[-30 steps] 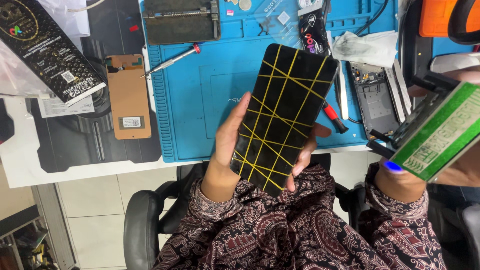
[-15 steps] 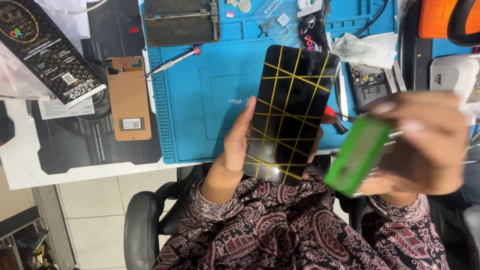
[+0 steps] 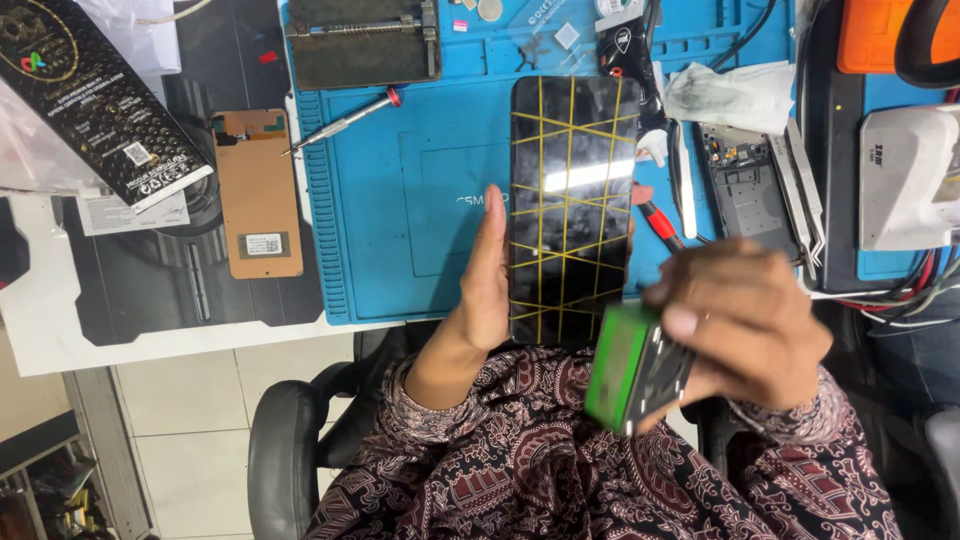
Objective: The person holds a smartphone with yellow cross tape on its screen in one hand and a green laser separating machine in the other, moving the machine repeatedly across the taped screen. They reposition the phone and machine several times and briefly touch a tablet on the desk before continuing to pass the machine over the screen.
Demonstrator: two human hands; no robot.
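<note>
Above the blue mat point(image 3: 400, 200) on the surface, the left hand point(image 3: 480, 290) grips a black phone screen point(image 3: 570, 210) criss-crossed with yellow tape, long axis pointing away, while the right hand point(image 3: 745, 320), closed on a green-edged block point(image 3: 625, 365), hovers just beside its near right corner.

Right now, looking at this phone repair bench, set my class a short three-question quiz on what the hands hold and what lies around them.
1. True or false: the left hand holds a black phone screen crossed with yellow tape.
2. What does the right hand grip? A) a green block B) a screwdriver C) a white cloth
3. Fill in: the brown panel lies to the ____ of the blue mat in the picture.

Key: 1 true; 2 A, the green block; 3 left.
</note>
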